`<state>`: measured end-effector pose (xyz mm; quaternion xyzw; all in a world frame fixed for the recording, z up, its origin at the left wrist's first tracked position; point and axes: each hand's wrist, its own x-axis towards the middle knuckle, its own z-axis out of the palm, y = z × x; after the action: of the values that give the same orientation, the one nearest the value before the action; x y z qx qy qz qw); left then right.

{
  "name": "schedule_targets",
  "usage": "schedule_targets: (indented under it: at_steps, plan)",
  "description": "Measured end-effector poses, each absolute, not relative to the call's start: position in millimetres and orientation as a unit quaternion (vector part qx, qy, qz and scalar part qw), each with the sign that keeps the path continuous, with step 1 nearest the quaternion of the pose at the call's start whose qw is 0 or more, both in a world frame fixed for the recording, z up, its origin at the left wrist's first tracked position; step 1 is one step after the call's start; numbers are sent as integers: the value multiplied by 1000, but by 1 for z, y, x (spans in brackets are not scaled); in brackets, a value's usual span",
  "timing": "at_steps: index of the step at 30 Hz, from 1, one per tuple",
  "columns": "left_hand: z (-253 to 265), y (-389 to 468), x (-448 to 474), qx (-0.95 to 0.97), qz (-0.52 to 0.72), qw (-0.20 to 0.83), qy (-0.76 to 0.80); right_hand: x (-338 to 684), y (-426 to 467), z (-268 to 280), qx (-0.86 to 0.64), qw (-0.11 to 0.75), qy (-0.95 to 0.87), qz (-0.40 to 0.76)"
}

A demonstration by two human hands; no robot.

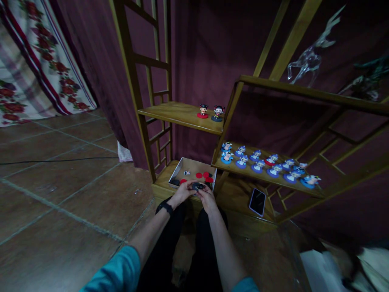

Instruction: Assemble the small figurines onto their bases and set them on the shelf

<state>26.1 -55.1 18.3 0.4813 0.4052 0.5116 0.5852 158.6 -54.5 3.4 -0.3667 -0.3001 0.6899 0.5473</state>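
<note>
Just over the near edge of a shallow box (pixel 180 164), my two hands meet around a small figurine with a dark round base (pixel 197 186). My left hand (pixel 183 192) pinches the base from the left. From the other side, the fingers of my right hand (pixel 208 198) close on the dark upper part; its details are too small to make out. Inside the box lie red discs (pixel 199 175), a dark disc (pixel 174 182) and a small figurine (pixel 187 172) without a visible base.
Two figurines (pixel 218 113) stand on the upper left shelf (pixel 170 112). Several figurines on blue, purple and red bases (pixel 257 166) line the middle shelf. A phone (pixel 257 201) lies on the bottom shelf. Above right stands a clear deer ornament (pixel 306 61).
</note>
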Motion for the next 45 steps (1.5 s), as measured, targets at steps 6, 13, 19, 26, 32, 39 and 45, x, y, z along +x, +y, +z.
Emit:
schedule_targets:
  at_steps: [6,13,19,26,32,39,45]
  plan:
    - [16,-54,27,473,516,584,411,158,-53,0,-371,550,-289,690]
    - [16,-53,27,464,512,591,416,159,-53,0,-373,543,-291,694]
    - [16,-53,27,466,510,594,411,159,-52,-3,-377,539,-290,695]
    - [12,-49,25,482,495,587,422,159,-53,-3,-383,542,-259,702]
    - [11,-46,26,473,500,583,431,159,-53,0,-372,536,-268,709]
    - [19,-50,24,455,523,576,432,158,-56,6,-337,539,-282,718]
    - [32,-60,20,482,493,598,409,160,-60,12,-299,535,-302,730]
